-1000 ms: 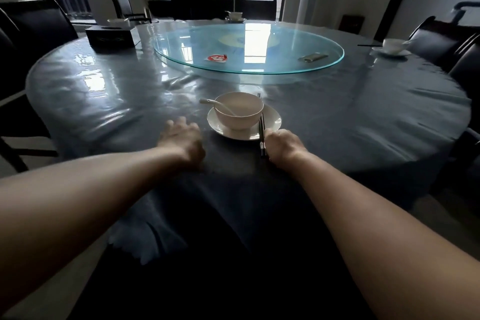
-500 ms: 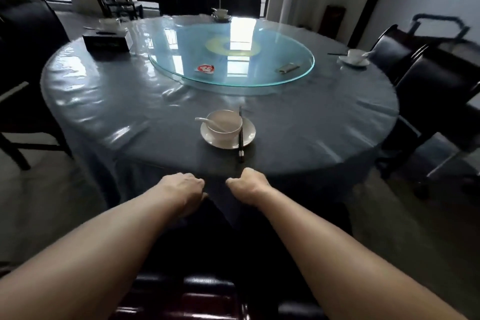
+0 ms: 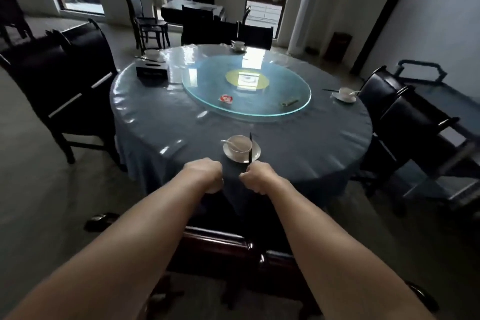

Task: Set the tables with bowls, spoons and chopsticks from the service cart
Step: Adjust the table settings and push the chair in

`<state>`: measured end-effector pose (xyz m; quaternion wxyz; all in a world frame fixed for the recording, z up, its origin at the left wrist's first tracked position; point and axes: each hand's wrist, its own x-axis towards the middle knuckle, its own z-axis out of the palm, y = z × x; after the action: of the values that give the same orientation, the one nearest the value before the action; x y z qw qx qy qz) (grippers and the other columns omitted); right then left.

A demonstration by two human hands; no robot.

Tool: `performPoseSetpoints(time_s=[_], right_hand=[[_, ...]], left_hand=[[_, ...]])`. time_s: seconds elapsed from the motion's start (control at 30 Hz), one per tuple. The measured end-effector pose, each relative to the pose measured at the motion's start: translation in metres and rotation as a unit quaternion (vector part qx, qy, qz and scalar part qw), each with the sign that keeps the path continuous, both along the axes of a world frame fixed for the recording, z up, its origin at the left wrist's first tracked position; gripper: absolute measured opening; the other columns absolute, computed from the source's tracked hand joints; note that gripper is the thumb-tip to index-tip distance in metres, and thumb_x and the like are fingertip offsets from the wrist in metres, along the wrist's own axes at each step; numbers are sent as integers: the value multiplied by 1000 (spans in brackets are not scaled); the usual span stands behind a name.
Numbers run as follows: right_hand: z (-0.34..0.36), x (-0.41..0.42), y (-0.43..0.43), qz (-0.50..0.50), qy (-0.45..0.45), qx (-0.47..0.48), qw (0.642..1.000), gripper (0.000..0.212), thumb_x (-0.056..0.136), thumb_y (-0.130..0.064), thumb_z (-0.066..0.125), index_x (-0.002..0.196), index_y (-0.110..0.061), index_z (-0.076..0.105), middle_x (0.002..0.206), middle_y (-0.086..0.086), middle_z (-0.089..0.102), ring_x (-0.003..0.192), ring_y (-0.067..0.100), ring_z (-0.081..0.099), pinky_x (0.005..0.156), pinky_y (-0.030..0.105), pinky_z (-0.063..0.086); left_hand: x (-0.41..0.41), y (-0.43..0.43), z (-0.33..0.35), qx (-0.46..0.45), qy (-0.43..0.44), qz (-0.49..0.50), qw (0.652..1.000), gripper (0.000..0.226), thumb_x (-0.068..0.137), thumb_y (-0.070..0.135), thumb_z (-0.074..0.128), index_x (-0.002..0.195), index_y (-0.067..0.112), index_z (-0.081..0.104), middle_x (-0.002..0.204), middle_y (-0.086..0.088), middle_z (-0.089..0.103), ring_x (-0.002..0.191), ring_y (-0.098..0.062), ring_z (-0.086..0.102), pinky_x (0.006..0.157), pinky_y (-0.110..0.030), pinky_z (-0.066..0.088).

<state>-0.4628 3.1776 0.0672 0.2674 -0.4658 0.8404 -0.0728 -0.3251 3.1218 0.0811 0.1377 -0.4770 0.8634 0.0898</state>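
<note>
A white bowl (image 3: 240,144) stands on a white saucer (image 3: 256,154) near the front edge of the round table (image 3: 168,122). A white spoon (image 3: 226,142) leans in the bowl, handle to the left. Dark chopsticks (image 3: 250,148) lie across the saucer's right side, pointing toward me. My left hand (image 3: 205,174) and my right hand (image 3: 255,176) hover side by side just in front of the table edge, fingers curled, with nothing visible in them. Neither hand touches the setting.
A dark chair back (image 3: 215,239) stands between me and the table. Similar settings lie at the right (image 3: 344,93), far (image 3: 237,45) and far-left (image 3: 152,54) places. A glass turntable (image 3: 207,86) and a tissue box (image 3: 152,71) are on the table. Chairs flank it at left (image 3: 65,73) and right (image 3: 405,117), and the cart (image 3: 426,73) is behind the right chairs.
Both hands have drawn back from beside the saucer to in front of the table edge and curled. My view has pulled back and risen, showing more of the room.
</note>
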Motion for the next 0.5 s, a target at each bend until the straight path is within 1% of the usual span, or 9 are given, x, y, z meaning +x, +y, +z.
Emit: performPoseSetpoints(time_s=[0.07,0.13,0.2,0.3,0.33,0.37,0.4,0.47,0.5], right_hand=[[3,18,-9,19,17,12,1000,20,80,-32,51,65,-19,46,72,3,53,60,21,50,66,31,46],[5,38,-23,60,45,30,997,23,83,-30,52,65,-19,44,68,1,49,69,24,54,62,29,44],[9,62,-41,87,66,38,993,26,88,-29,53,67,-18,42,69,2,48,75,25,53,57,28,41],[14,104,-80,113,97,40,988,23,90,-29,54,72,-15,47,73,4,51,70,23,53,53,26,39],[16,122,-95,119,101,37,987,21,90,-30,54,74,-16,49,75,4,53,71,23,53,54,26,39],[17,139,-111,127,97,30,987,19,90,-31,55,77,-17,51,80,5,55,73,23,54,57,26,40],[19,159,-126,130,74,22,988,15,90,-30,55,80,-19,52,86,7,57,73,23,53,59,26,40],[19,202,-158,132,32,38,990,4,91,-23,52,87,-20,52,93,10,54,71,26,52,57,26,41],[14,223,-179,141,28,42,989,5,91,-21,50,88,-19,53,95,11,54,75,27,53,58,27,42]], left_hand=[[10,-2,3,1,1,-4,1000,28,85,30,51,108,21,63,111,-3,63,95,-23,60,71,-29,44],[27,-9,5,5,-1,-13,1000,28,87,31,51,111,21,62,107,-2,60,97,-22,59,71,-29,43],[48,-24,6,2,-2,-10,1000,28,88,31,52,112,20,62,108,-2,60,101,-23,60,72,-30,44],[98,-59,10,4,-2,17,1000,23,89,28,51,107,19,62,114,-4,61,98,-24,60,74,-30,45],[121,-72,14,2,-8,24,1000,23,89,27,50,107,19,62,114,-4,61,97,-25,60,75,-31,46],[144,-86,17,-1,-7,35,999,24,89,26,50,108,18,62,115,-5,61,99,-26,60,76,-32,48],[170,-103,20,-4,-8,49,999,26,89,26,50,109,16,63,115,-7,62,101,-27,61,78,-34,50],[227,-133,26,-13,-27,74,997,26,88,26,51,107,14,64,114,-8,63,101,-29,63,76,-34,49],[257,-147,26,-15,-41,90,995,26,88,26,51,108,14,64,114,-8,64,101,-28,63,74,-34,48]])
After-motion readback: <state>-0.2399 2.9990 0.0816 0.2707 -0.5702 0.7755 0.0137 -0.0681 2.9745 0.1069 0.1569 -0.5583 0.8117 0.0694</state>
